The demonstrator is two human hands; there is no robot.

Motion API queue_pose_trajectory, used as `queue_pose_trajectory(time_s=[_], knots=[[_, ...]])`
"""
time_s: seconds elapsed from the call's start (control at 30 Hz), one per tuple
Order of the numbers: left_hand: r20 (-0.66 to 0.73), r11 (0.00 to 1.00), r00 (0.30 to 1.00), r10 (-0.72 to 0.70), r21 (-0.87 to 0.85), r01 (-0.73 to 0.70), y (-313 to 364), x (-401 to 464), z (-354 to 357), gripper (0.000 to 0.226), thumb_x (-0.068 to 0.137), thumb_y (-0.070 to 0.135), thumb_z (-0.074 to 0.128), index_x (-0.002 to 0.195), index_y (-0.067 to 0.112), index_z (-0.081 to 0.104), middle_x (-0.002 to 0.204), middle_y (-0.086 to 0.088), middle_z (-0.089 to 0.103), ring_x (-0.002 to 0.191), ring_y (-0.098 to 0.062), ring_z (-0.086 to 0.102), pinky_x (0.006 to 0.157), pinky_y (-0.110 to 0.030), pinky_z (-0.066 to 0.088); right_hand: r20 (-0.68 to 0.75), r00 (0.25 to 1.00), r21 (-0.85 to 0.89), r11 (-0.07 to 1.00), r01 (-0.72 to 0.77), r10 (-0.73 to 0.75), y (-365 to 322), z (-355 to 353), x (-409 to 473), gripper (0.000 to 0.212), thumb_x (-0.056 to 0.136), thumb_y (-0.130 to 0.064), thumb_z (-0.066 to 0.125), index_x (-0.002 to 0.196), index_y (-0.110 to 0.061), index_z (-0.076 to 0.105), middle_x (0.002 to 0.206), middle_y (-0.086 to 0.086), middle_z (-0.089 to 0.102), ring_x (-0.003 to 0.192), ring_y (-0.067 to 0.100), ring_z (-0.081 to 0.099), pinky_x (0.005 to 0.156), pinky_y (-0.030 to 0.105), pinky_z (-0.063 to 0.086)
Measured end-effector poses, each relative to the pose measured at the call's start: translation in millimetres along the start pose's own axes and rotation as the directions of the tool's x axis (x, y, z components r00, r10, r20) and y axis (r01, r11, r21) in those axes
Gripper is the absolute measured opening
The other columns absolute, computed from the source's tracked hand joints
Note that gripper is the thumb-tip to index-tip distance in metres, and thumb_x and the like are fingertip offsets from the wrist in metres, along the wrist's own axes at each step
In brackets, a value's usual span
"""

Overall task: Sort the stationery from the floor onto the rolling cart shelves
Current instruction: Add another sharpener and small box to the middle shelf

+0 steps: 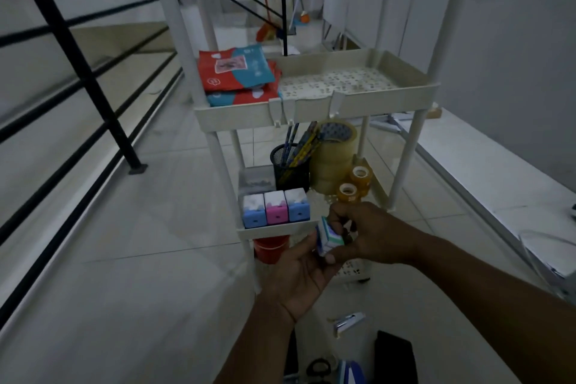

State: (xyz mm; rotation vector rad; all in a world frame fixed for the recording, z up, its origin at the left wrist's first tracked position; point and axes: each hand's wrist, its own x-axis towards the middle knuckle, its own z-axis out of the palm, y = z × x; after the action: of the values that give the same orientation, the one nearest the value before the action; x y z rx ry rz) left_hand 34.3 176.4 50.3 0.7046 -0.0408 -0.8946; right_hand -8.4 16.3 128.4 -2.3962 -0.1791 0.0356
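I have both hands up in front of the middle shelf (274,232) of the rolling cart (358,100); between them sits a small box (327,238), white with green and purple bands, which I take for a pack of stationery. My left hand (304,274) lies palm-up beneath it, fingers loosely cupped, thumb pressed on the box's near lower corner; my right hand (371,232) comes in from the right with fingers curled over the box's far right end, though whether it truly pinches the box or something small and dark beside it I cannot tell. The box's long axis runs from far left to near right, tilted, its banded face turned up towards me.

The relation that matters: the shelf's near rim lies just beyond and to the left of the box, and the free patch of shelf sits right of the three pastel boxes (276,207) and near of the small tape rolls (353,185); the right hand is nearer that gap. I judge the box wants carrying forward and slightly up, then turning to sit square beside the pastel row; a stapler (347,323) and scissors (319,368) wait on the floor (140,290).
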Motion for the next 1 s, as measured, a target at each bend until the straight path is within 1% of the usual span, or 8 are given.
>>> queue_pose_trajectory(time_s=[0.1,0.23,0.43,0.5,0.6,0.73,0.8,1.0], knots=[[-0.008,1.0,1.0,0.028,0.013,-0.028,-2.6,0.0,3.3,0.029,0.088,0.015,0.05,0.094,0.011,0.078,0.102,-0.013,0.074,0.09,-0.021,0.072,0.076,-0.029,0.059,0.066,0.998,-0.053,0.999,-0.001,0.005,0.3,-5.2,2.0,0.043,0.066,-0.033,0.086,0.075,-0.02,0.046,0.084,-0.013,0.057,0.076,-0.005,0.05,0.069,0.018,0.043],[-0.015,1.0,1.0,0.016,-0.016,-0.016,-2.2,5.1,10.9,0.027,0.083,0.013,0.053,0.089,0.008,0.079,0.097,-0.014,0.074,0.083,-0.021,0.072,0.068,-0.026,0.056,0.075,0.997,-0.109,0.994,0.02,-0.011,-4.1,-14.8,6.2,0.044,0.065,-0.033,0.086,0.072,-0.024,0.044,0.083,-0.008,0.057,0.076,0.003,0.05,0.069,0.025,0.044],[0.002,0.995,0.999,0.035,-0.091,-0.034,3.1,9.3,19.3,0.027,0.083,0.017,0.055,0.092,0.005,0.078,0.102,-0.013,0.073,0.087,-0.019,0.071,0.075,-0.025,0.056,0.078,0.997,-0.117,0.993,0.013,-0.003,-10.6,-26.2,14.9,0.043,0.064,-0.029,0.087,0.072,-0.025,0.046,0.08,-0.014,0.056,0.074,-0.011,0.051,0.069,0.018,0.046],[0.022,0.99,0.999,0.039,-0.138,-0.036,1.7,8.9,19.0,0.029,0.086,0.019,0.053,0.095,0.006,0.077,0.105,-0.013,0.072,0.09,-0.019,0.071,0.082,-0.027,0.055,0.115,0.993,-0.162,0.987,0.016,0.003,-13.1,-27.1,19.9,0.043,0.063,-0.03,0.087,0.07,-0.026,0.045,0.074,-0.014,0.054,0.067,-0.009,0.05,0.059,0.011,0.042],[0.025,0.978,1.0,0.015,-0.207,-0.01,1.7,6.5,15.2,0.037,0.088,0.027,0.054,0.108,0.001,0.072,0.117,-0.02,0.067,0.102,-0.027,0.069,0.088,-0.037,0.057,0.097,0.995,-0.201,0.98,-0.012,0.032,-13.3,-24.1,27.6,0.044,0.062,-0.032,0.088,0.069,-0.027,0.045,0.064,-0.013,0.049,0.057,-0.002,0.046,0.05,0.011,0.036],[0.037,0.961,0.988,-0.149,-0.228,0.154,3.1,-0.3,12.9,0.073,0.085,0.048,0.061,0.134,-0.004,0.047,0.131,-0.032,0.053,0.117,-0.043,0.057,0.092,-0.05,0.052,-0.033,0.995,-0.234,0.968,-0.096,0.09,-5.7,-23.1,38.8,0.043,0.064,-0.028,0.087,0.073,-0.023,0.046,0.076,-0.003,0.053,0.071,0.016,0.05,0.065,0.032,0.047],[-0.003,0.96,0.981,-0.194,-0.209,0.189,0.4,-3.0,8.2,0.075,0.082,0.046,0.065,0.135,0.0,0.041,0.127,-0.031,0.056,0.115,-0.045,0.058,0.088,-0.052,0.053,-0.057,0.991,-0.279,0.951,-0.134,0.123,0.7,-24.0,45.9,0.042,0.065,-0.025,0.087,0.077,-0.02,0.047,0.083,0.001,0.055,0.078,0.021,0.053,0.069,0.034,0.047],[-0.091,0.959,0.972,-0.215,-0.21,0.192,-13.0,-8.6,-16.0,0.064,0.084,0.043,0.063,0.132,0.004,0.047,0.12,-0.027,0.063,0.11,-0.042,0.062,0.088,-0.052,0.054,-0.033,0.994,-0.413,0.904,-0.11,0.106,21.9,-17.2,77.3,0.04,0.067,-0.018,0.083,0.077,-0.02,0.044,0.073,-0.007,0.043,0.073,0.019,0.046,0.056,0.027,0.033]])
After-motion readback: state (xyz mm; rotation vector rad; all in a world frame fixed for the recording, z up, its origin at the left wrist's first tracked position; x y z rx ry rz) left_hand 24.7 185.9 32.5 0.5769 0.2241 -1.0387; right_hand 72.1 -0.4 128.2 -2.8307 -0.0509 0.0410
